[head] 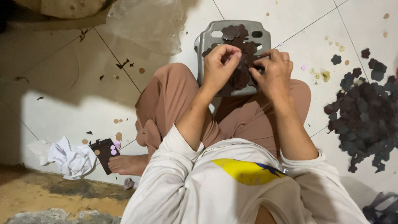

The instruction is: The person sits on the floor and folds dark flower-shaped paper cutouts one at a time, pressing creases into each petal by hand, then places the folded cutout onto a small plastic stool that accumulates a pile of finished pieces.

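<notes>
I sit cross-legged on a tiled floor with a small grey plastic stool (pixel 205 41) in front of my knees. Dark maroon flower-shaped cutouts (pixel 238 37) lie piled on its seat. My left hand (pixel 219 66) hovers over the stool with thumb and fingers pinched on a small dark cutout. My right hand (pixel 273 72) is beside it, fingers curled on the cutouts at the seat's right side. The two hands nearly touch.
A large heap of the same dark cutouts (pixel 365 120) covers the floor at right. A crumpled white cloth (pixel 70 159) and a dark punched sheet (pixel 105 153) lie at left by my foot. A clear plastic bag (pixel 149 25) lies behind. Paper scraps dot the tiles.
</notes>
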